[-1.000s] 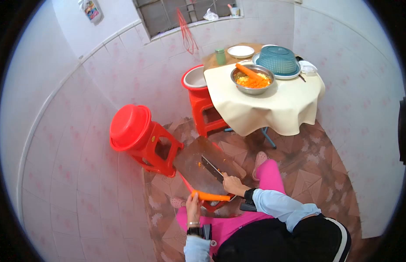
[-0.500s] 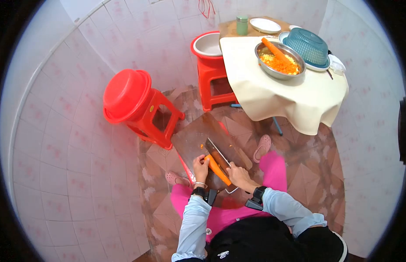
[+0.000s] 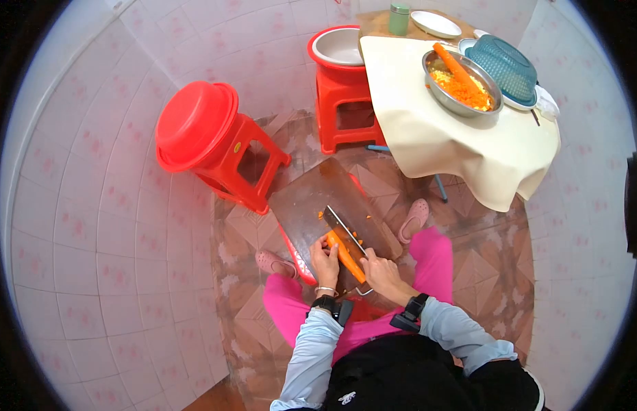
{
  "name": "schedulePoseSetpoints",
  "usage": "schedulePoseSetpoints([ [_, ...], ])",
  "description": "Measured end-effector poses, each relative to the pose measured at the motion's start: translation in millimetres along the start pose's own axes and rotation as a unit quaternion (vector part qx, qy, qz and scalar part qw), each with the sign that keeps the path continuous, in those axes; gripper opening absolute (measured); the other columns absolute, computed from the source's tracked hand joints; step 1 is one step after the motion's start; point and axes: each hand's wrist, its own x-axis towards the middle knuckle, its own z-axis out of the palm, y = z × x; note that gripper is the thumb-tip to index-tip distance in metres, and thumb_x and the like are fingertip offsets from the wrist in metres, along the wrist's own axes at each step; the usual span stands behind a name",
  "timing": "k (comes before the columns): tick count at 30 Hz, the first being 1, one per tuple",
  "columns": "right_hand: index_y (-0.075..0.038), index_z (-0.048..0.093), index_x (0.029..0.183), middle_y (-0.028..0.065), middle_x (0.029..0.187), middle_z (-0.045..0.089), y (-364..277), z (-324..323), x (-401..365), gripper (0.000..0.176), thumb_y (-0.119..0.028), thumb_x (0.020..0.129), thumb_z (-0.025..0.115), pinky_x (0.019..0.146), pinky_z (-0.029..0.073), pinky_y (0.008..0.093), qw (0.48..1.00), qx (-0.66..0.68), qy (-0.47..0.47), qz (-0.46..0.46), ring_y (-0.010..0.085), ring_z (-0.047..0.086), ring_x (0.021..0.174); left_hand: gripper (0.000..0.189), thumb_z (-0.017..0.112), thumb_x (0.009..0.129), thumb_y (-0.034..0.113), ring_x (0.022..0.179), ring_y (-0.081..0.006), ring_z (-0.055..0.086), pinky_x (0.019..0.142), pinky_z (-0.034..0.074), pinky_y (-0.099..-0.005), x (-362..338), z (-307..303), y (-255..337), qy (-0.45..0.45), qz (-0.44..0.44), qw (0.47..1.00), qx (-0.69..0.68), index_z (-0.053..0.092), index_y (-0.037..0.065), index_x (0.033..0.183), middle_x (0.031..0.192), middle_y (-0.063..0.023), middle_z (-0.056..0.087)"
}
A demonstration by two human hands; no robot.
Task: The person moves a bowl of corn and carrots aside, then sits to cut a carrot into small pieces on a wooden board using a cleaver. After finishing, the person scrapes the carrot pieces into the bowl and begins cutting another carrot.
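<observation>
head view: left grip [image 3: 325, 259] pins carrot [image 3: 346, 257]; right grip [image 3: 381, 271], just beside, holds cleaver [image 3: 344, 230].

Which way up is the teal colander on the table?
Upside down: the teal colander shows its domed base on top, rim downward.

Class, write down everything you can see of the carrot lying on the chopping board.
The carrot is bright orange, long and tapering. It lies flat and diagonal on the near end of the dark chopping board. The left hand steadies it from the left, and the cleaver, held in the right hand, lies along its right side. Small orange bits sit on the board nearby.
</observation>
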Motion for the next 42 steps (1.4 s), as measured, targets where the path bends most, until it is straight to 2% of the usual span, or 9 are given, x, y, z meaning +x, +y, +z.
schedulePoseSetpoints([
  [5,-0.004,0.042,0.102,0.0261,0.067,0.061,-3,-1,-6,0.021,-0.023,0.094,0.047,0.057,0.047,0.0569,1.0,-0.014,-0.019,0.002,0.0461,0.061,0.064,0.036,0.069,0.081,0.01,0.068,-0.0196,0.056,0.067,0.049,-0.0323,-2,2,-1,0.003,-0.006,1.0,-0.003,0.058,0.002,0.114,0.098,-0.0134,0.054],
  [10,-0.004,0.043,0.1,0.0261,0.066,0.061,-8,0,-9,0.02,-0.023,0.094,0.048,0.055,0.047,0.0563,1.0,-0.015,0.015,0.0,0.0461,0.06,0.062,0.036,0.069,0.082,0.012,0.07,-0.0189,0.059,0.068,0.05,-0.0314,-1,-2,3,-0.004,-0.016,1.0,0.022,0.057,0.001,0.113,0.099,-0.014,0.056],
  [22,-0.003,0.043,0.099,0.0259,0.063,0.06,-7,-5,-4,0.021,-0.023,0.095,0.047,0.053,0.047,0.0559,0.999,-0.034,-0.034,0.015,0.0463,0.06,0.06,0.035,0.07,0.08,0.01,0.07,-0.0182,0.058,0.066,0.05,-0.03,1,-3,3,-0.007,-0.029,1.0,-0.005,0.058,0.001,0.112,0.099,-0.0137,0.055],
  [24,-0.002,0.043,0.098,0.0257,0.064,0.06,-11,-2,2,0.021,-0.023,0.095,0.046,0.053,0.047,0.0558,0.999,-0.035,-0.033,0.015,0.0461,0.06,0.06,0.037,0.07,0.08,0.01,0.065,-0.0185,0.056,0.064,0.049,-0.0312,0,-2,5,0.002,-0.015,1.0,-0.005,0.057,0.003,0.113,0.097,-0.0129,0.054],
  [31,-0.001,0.044,0.099,0.0251,0.07,0.064,-22,26,48,0.022,-0.023,0.095,0.045,0.058,0.05,0.0542,0.998,-0.058,0.0,-0.009,0.0429,0.064,0.066,0.037,0.071,0.079,0.01,0.07,-0.0191,0.057,0.068,0.049,-0.0311,5,-2,1,-0.015,-0.033,0.999,-0.005,0.057,0.002,0.113,0.098,-0.0133,0.055],
  [34,0.0,0.045,0.104,0.026,0.066,0.061,-13,26,43,0.024,-0.023,0.095,0.046,0.055,0.048,0.0544,0.999,-0.041,0.017,-0.006,0.0453,0.061,0.062,0.037,0.071,0.079,0.01,0.07,-0.0189,0.057,0.068,0.049,-0.0309,3,0,-4,-0.015,-0.028,1.0,-0.002,0.057,0.002,0.112,0.098,-0.0133,0.055],
  [36,-0.001,0.044,0.103,0.026,0.065,0.061,-9,18,37,0.023,-0.023,0.095,0.046,0.055,0.048,0.0548,0.999,-0.044,0.014,-0.007,0.0456,0.061,0.062,0.037,0.072,0.079,0.011,0.065,-0.019,0.057,0.064,0.049,-0.0318,6,-2,-5,-0.009,0.001,1.0,-0.004,0.058,0.004,0.112,0.097,-0.0126,0.055],
  [39,-0.003,0.044,0.101,0.0262,0.064,0.06,-10,2,18,0.022,-0.023,0.095,0.046,0.054,0.047,0.0557,0.999,-0.043,0.006,-0.007,0.0462,0.06,0.06,0.037,0.072,0.078,0.011,0.065,-0.0186,0.056,0.064,0.049,-0.0314,5,-5,-1,-0.018,-0.033,0.999,-0.006,0.058,0.004,0.111,0.096,-0.012,0.054],
  [42,-0.003,0.044,0.1,0.0266,0.062,0.06,-13,-8,8,0.021,-0.024,0.095,0.046,0.053,0.047,0.0565,0.999,-0.042,0.001,-0.006,0.0468,0.059,0.059,0.037,0.072,0.078,0.011,0.065,-0.018,0.056,0.064,0.048,-0.0313,5,-1,-7,-0.015,-0.02,1.0,-0.007,0.058,0.004,0.112,0.095,-0.0115,0.054],
])
